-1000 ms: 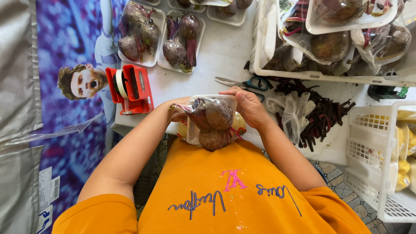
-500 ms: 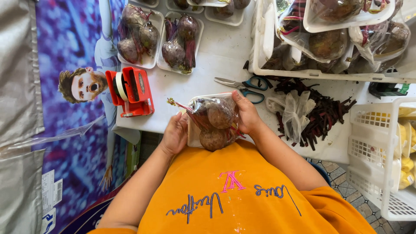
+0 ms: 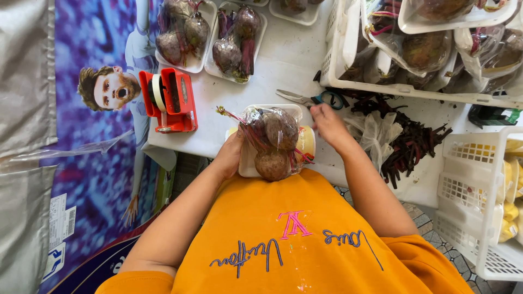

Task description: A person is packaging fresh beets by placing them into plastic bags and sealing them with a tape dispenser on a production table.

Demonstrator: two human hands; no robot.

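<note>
The white bench [image 3: 283, 60] fills the view, with a white crate [image 3: 414, 90] of wrapped beetroot trays at its far right corner. At the near edge, my left hand [image 3: 231, 155] holds the film-wrapped beetroot tray [image 3: 271, 142] in a closed grip. My right hand [image 3: 327, 122] has just let go of it and now reaches, fingers loose and empty, toward the scissors [image 3: 305, 98]; the wrapping looks done. A red tape dispenser [image 3: 168, 99] stands at the left edge. Two unwrapped trays [image 3: 207, 41] sit beyond.
</note>
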